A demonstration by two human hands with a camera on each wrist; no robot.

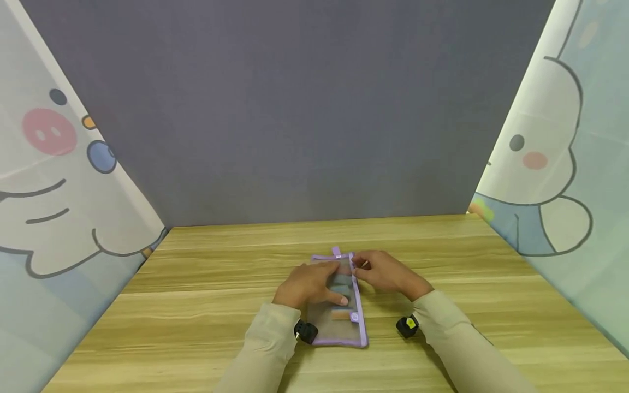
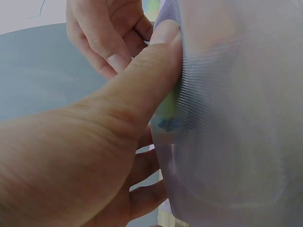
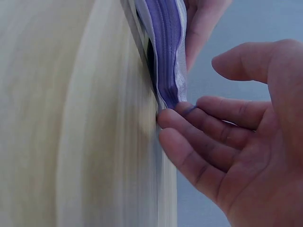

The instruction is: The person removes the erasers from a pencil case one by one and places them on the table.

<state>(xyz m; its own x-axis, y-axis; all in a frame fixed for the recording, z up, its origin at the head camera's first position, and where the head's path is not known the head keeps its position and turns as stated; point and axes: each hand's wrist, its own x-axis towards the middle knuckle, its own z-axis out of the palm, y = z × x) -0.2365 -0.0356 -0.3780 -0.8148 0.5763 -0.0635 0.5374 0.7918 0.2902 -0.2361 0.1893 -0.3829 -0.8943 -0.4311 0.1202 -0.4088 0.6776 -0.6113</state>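
A see-through mesh zipper pouch with purple edging lies on the wooden table, its zipper running along the right side. Several blue-grey, pinkish and orange-brown items show dimly through the mesh. My left hand rests spread over the pouch, the thumb pressing the mesh in the left wrist view. At the upper right corner is my right hand. Its fingertips touch the end of the purple zipper, while the thumb stands apart from them.
A purple tab sticks out from the pouch's far edge. Wooden table surrounds the pouch. A dark grey panel rises behind it, and cartoon-printed cloths hang at both sides.
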